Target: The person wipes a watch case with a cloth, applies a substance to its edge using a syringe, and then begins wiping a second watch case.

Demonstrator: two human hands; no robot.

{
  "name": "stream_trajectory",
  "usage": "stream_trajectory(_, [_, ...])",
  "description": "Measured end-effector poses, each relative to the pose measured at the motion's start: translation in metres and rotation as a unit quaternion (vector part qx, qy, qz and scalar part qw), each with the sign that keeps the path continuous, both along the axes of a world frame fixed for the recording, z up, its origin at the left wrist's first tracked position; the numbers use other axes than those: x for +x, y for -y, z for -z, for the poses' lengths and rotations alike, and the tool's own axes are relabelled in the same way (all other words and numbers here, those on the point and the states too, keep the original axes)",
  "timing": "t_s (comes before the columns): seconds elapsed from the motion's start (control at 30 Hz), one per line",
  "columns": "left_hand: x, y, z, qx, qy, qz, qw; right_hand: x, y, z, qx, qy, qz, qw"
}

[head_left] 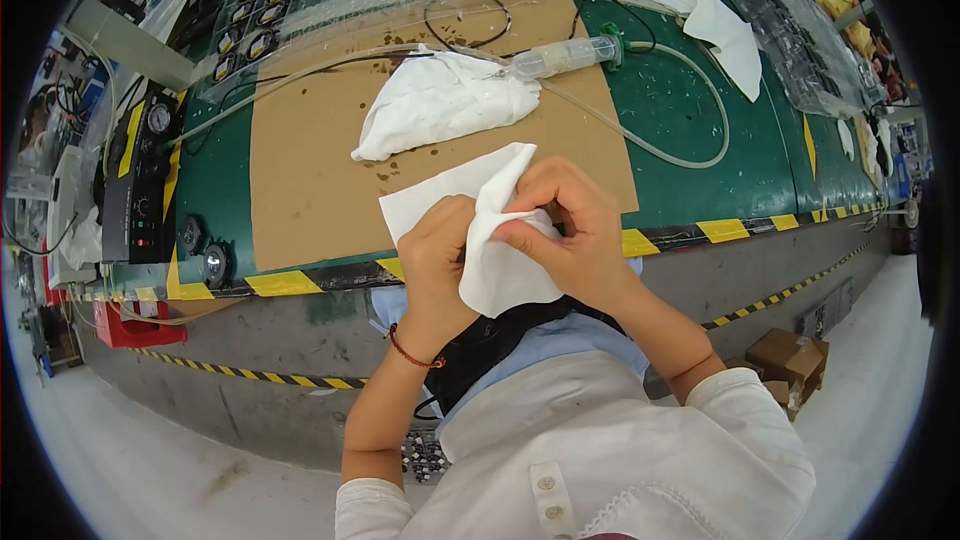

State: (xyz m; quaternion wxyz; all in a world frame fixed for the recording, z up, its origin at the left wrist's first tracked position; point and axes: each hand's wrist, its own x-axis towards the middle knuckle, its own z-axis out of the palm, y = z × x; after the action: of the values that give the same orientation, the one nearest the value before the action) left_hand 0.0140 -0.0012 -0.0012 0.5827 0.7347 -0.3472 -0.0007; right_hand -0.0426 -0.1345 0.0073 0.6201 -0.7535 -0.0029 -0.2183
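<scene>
Both my hands hold a white cloth (510,280) in front of me, over the near edge of the bench. My left hand (438,245) is closed round its left side, with a flat corner sticking out past the knuckles. With thumb and forefinger my right hand (572,225) pinches a fold of it. Whether something is wrapped inside the cloth is hidden. Beyond my hands, a crumpled white cloth (445,105) lies on a brown cardboard sheet (300,180) with dark wet spots. A clear dispensing syringe (565,57) with a green cap rests against that cloth's right end.
A black control box with a gauge (140,180) stands at the left, and two round black parts (215,265) lie beside it. A pale hose (690,162) loops over the green bench. Another white cloth (725,35) and clear plastic trays (790,40) lie at the far right.
</scene>
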Motion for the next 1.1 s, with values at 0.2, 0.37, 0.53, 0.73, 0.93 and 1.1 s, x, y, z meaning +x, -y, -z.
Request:
stream_trajectory(0.2, [-0.004, 0.001, 0.000, 0.010, 0.001, -0.029, 1.000, 0.002, 0.000, 0.005, -0.045, 0.024, 0.017, 0.999])
stream_trajectory(0.37, [-0.005, 0.001, 0.004, 0.038, -0.013, -0.041, 0.998, 0.002, 0.004, 0.006, -0.022, 0.038, -0.013, 0.999])
stream_trajectory(0.53, [-0.007, 0.007, -0.002, 0.005, -0.021, -0.065, 0.998, 0.008, -0.005, -0.002, -0.116, 0.040, 0.038, 0.992])
stream_trajectory(0.73, [-0.004, 0.006, -0.004, 0.045, -0.014, -0.057, 0.997, 0.019, -0.007, 0.000, -0.063, 0.020, 0.079, 0.995])
stream_trajectory(0.93, [-0.001, 0.003, -0.001, -0.083, -0.125, -0.009, 0.989, 0.009, 0.020, -0.002, 0.214, 0.003, 0.092, 0.972])
stream_trajectory(1.1, [-0.002, 0.001, -0.003, -0.096, -0.160, 0.004, 0.983, 0.004, 0.027, 0.004, 0.138, 0.025, 0.102, 0.985])
